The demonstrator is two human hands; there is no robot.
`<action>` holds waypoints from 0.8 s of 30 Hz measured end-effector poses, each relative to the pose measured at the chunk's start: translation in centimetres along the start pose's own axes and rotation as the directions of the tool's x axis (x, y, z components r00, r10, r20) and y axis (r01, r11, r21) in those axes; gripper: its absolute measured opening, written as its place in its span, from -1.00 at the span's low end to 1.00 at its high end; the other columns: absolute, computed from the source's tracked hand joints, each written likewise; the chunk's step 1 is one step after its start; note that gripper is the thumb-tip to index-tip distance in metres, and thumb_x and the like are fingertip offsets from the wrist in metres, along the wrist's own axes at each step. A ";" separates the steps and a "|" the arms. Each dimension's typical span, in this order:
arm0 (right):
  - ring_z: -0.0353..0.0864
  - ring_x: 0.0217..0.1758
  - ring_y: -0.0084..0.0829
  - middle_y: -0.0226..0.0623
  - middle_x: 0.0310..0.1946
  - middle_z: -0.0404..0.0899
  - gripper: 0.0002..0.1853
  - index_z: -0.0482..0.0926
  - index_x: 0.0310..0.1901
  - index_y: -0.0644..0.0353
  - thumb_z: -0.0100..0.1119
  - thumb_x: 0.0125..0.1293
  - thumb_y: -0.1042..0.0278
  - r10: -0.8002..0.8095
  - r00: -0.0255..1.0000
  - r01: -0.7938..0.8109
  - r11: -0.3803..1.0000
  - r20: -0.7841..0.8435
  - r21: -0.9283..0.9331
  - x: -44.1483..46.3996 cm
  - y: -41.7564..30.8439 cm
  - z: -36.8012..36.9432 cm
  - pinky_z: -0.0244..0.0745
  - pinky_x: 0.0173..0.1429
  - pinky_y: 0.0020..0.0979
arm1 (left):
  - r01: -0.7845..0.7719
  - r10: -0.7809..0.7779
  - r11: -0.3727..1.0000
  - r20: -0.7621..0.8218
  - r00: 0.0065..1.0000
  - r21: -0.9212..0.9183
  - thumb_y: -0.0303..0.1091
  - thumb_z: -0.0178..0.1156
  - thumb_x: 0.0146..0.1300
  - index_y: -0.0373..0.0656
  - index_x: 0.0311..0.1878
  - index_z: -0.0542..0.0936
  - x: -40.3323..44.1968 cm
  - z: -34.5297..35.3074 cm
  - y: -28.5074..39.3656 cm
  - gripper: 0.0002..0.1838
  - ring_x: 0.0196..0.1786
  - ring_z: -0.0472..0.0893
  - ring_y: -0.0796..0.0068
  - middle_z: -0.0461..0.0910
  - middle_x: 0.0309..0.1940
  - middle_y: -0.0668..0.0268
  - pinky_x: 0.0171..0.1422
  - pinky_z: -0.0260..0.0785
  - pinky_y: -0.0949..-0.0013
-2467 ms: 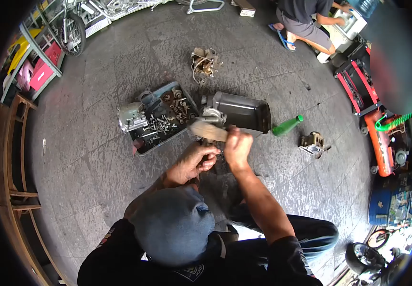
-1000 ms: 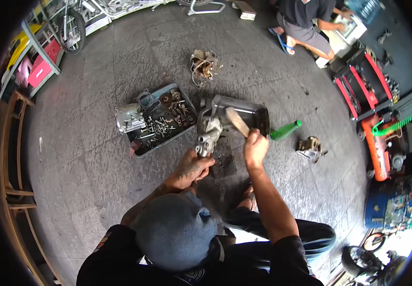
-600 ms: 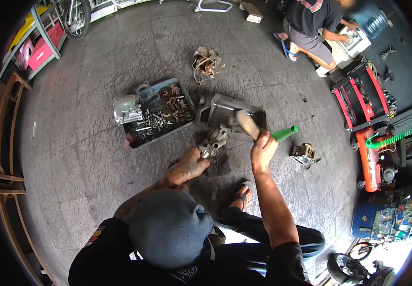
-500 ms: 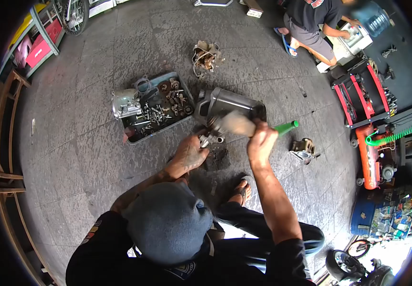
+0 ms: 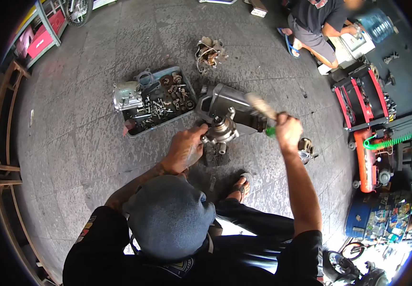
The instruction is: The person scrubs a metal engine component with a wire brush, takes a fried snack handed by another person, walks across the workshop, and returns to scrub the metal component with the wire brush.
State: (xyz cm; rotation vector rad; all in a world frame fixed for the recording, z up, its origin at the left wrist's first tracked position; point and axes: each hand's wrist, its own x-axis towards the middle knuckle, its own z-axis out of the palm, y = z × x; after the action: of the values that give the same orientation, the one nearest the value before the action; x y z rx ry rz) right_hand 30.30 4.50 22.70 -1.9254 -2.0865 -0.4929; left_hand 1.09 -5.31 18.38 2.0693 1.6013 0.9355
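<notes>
My left hand (image 5: 187,145) is closed on a silvery metal engine part (image 5: 221,132) with stubby arms and a round, ringed middle. It holds the part just in front of a cut-open grey container (image 5: 237,101). My right hand (image 5: 289,133) grips a brush (image 5: 263,106) whose pale head is smeared by motion and points up and left, above the container's right end. A green piece (image 5: 270,132) shows beside my right fingers; I cannot tell whether it is the brush's handle. My fingertips are partly hidden on both hands.
A tray (image 5: 160,125) of bolts, springs and gears sits left, with a silvery casing (image 5: 127,97) at its edge. A dirty engine part (image 5: 210,52) lies farther off. Another metal block (image 5: 306,149) is at right. A co-worker (image 5: 311,28) crouches near a red-sided rack (image 5: 365,95).
My right hand and the brush have swung right, away from the engine part. The engine part has come up into fuller view beside my left hand. The green piece shows less.
</notes>
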 end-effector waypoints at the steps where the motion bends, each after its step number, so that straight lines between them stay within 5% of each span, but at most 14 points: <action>1: 0.43 -0.67 -0.06 -0.03 -0.65 0.49 -0.60 0.49 -0.52 0.29 -0.09 0.36 0.17 0.076 0.997 -0.068 0.975 -0.032 0.212 0.2 1.3 0.2 0.37 -0.50 -0.09 | -0.027 0.026 0.999 -0.020 0.999 -0.033 -0.55 0.21 -0.06 -0.08 -0.02 0.45 0.0 -0.6 0.1 -0.55 -0.30 0.62 0.04 0.58 -0.35 0.14 -0.27 0.48 0.10; 4: 0.37 -0.60 -0.25 -0.17 -0.60 0.45 -0.47 0.47 -0.44 0.30 -0.13 0.40 -0.08 0.337 0.942 -0.236 0.688 -0.014 0.686 -1.7 -0.1 -1.6 0.33 -0.45 -0.28 | -0.036 0.033 0.998 -0.070 0.997 -0.052 -0.58 0.22 -0.09 -0.07 -0.03 0.42 0.6 -0.8 -0.1 -0.52 -0.31 0.62 0.08 0.56 -0.28 0.19 -0.29 0.49 0.12; 7: 0.24 -0.57 -0.66 -0.54 -0.55 0.35 -0.43 0.41 -0.29 0.19 -0.10 0.36 -0.29 0.374 0.832 -0.436 -0.018 0.410 0.900 -5.0 -4.8 -4.4 0.17 -0.51 -0.56 | -0.118 0.123 0.992 -0.172 0.977 0.037 -0.57 0.20 -0.08 -0.05 -0.03 0.42 2.3 -1.1 0.9 -0.54 -0.35 0.62 0.10 0.53 -0.29 0.23 -0.35 0.49 0.12; 8: 0.17 -0.59 -0.75 -0.58 -0.56 0.30 -0.53 0.37 -0.28 0.12 -0.02 0.37 -0.21 0.490 0.790 -0.384 -0.072 0.368 0.920 -5.6 -7.9 -5.7 0.10 -0.54 -0.64 | -0.124 0.128 0.992 -0.162 0.979 0.036 -0.57 0.20 -0.08 -0.05 -0.03 0.42 2.8 -1.0 1.0 -0.54 -0.35 0.62 0.10 0.53 -0.29 0.23 -0.35 0.49 0.12; 10: 0.14 -0.63 -0.77 -0.64 -0.60 0.23 -0.59 0.36 -0.22 0.14 0.09 0.35 -0.10 0.296 0.915 -0.224 -0.188 0.273 0.956 -7.4 -9.0 -3.1 0.02 -0.58 -0.66 | -0.163 0.177 0.979 -0.116 0.977 0.126 -0.55 0.18 -0.03 -0.04 -0.04 0.42 3.7 -1.1 1.4 -0.59 -0.40 0.63 0.13 0.51 -0.34 0.26 -0.44 0.49 0.14; 14: 0.13 -0.64 -0.77 -0.65 -0.60 0.23 -0.59 0.38 -0.18 0.20 0.15 0.34 -0.04 0.440 0.808 -0.286 -0.288 0.392 0.914 -6.7 -12.4 -5.5 -0.02 -0.58 -0.64 | -0.237 0.255 0.954 -0.081 0.964 0.185 -0.62 0.16 -0.16 -0.04 -0.11 0.41 4.7 -2.6 3.6 -0.54 -0.42 0.62 0.20 0.49 -0.33 0.31 -0.44 0.50 0.18; 16: 0.28 -0.59 -0.74 -0.56 -0.53 0.40 -0.58 0.40 -0.12 0.26 0.16 0.34 0.00 0.511 0.791 -0.238 -0.250 0.337 0.938 -6.9 -12.6 -5.0 0.11 -0.56 -0.65 | -0.259 0.277 0.940 -0.056 0.959 0.223 -0.60 0.18 -0.16 -0.04 -0.11 0.42 5.2 -2.8 3.9 -0.54 -0.42 0.62 0.25 0.48 -0.33 0.32 -0.44 0.51 0.22; 17: 0.47 -0.46 -0.65 -0.41 -0.39 0.56 -0.58 0.45 -0.07 0.33 0.18 0.33 0.07 0.575 0.770 -0.093 -0.327 0.277 0.940 -6.6 -13.1 -3.8 0.36 -0.43 -0.62 | -0.312 0.341 0.918 -0.083 0.937 0.243 -0.60 0.18 -0.16 -0.04 -0.10 0.42 5.5 -2.8 4.0 -0.54 -0.42 0.63 0.27 0.47 -0.33 0.33 -0.43 0.52 0.23; 20: 0.42 -0.61 -0.73 -0.44 -0.41 0.58 -0.67 0.51 -0.10 0.14 0.17 0.33 0.04 0.539 0.729 -0.164 -0.460 0.421 0.873 -6.7 -12.6 -4.8 0.16 -0.67 -0.65 | -0.397 0.425 0.881 -0.061 0.903 0.256 -0.63 0.19 -0.17 -0.05 -0.07 0.42 6.1 -3.5 4.6 -0.51 -0.38 0.63 0.25 0.47 -0.31 0.31 -0.38 0.55 0.24; 22: 0.42 -0.62 -0.74 -0.46 -0.47 0.57 -0.70 0.54 -0.24 0.18 0.18 0.33 0.07 0.595 0.715 -0.110 -0.424 0.368 0.899 -6.6 -12.5 -4.3 0.15 -0.70 -0.66 | -0.366 0.365 0.926 0.022 0.931 0.090 -0.67 0.20 -0.19 -0.07 -0.04 0.41 5.9 -4.3 5.7 -0.46 -0.32 0.64 0.16 0.49 -0.27 0.25 -0.33 0.58 0.22; 24: 0.48 -0.57 -0.68 -0.44 -0.44 0.58 -0.69 0.54 -0.23 0.22 0.19 0.32 0.09 0.589 0.671 -0.227 -0.414 0.450 0.881 -6.7 -12.1 -4.4 0.29 -0.63 -0.62 | -0.315 0.317 0.948 0.071 0.946 -0.039 -0.71 0.22 -0.20 -0.11 0.04 0.36 5.7 -4.0 5.7 -0.38 -0.24 0.63 0.08 0.50 -0.16 0.18 -0.17 0.57 0.19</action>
State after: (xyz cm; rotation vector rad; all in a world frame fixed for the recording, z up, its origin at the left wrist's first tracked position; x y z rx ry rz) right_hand 18.73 -4.19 23.04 -1.1292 -0.5169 0.9221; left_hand 3.14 -2.01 26.49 2.3571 1.2321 0.9587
